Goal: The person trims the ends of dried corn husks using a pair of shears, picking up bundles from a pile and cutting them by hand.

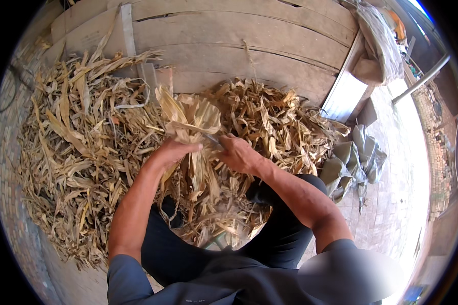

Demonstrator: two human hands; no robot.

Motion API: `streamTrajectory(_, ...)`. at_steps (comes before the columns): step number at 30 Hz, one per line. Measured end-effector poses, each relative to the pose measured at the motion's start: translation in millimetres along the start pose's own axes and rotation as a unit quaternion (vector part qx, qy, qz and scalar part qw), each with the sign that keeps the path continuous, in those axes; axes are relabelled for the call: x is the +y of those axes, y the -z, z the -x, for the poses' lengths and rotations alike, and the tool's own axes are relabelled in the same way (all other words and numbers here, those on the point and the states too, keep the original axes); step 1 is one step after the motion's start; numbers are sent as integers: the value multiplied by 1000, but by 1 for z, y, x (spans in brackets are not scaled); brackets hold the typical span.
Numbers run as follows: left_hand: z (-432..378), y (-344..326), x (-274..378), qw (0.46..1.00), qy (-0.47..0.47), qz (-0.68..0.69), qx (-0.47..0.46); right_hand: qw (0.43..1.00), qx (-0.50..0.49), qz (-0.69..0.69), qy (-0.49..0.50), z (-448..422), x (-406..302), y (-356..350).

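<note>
My left hand (174,151) is closed around a bunch of dry corn husks (194,116), its thumb lying across the front. The husks fan out above the grip and hang down below it. My right hand (237,153) grips a thin grey tool (213,140), which looks like a blade. Its far end runs against or behind the bunch, so the tip is hidden. Below my left hand, a twisted strand (175,209) hangs beside my left leg. More husks (229,225) lie between my legs.
A large husk pile (87,160) spreads at left; another pile (274,122) lies against the wooden board wall (236,32). A white strap (131,106) loops over the left pile. At right are a crumpled grey-green sheet (345,164), a paved floor (400,152) and a metal pole (421,80).
</note>
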State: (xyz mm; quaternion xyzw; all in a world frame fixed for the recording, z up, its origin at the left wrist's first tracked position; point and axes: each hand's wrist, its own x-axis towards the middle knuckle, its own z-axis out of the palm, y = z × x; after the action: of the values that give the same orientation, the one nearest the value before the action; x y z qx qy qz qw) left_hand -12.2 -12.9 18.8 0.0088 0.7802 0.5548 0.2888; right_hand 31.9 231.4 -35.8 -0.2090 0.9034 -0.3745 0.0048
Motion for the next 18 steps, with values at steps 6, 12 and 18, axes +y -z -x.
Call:
streamTrajectory(6, -4, 10, 10, 987, 69, -144, -27, 999, 27, -46, 11, -1, -8, -1)
streamTrajectory(12, 0, 15, -1, 999, -41, -16, -17, 996, 46, -71, -2, -7, -16, -2)
streamTrajectory(18, -6, 23, -9, 999, -41, 30, -5, 997, -19, -28, -72, -1, -28, 17)
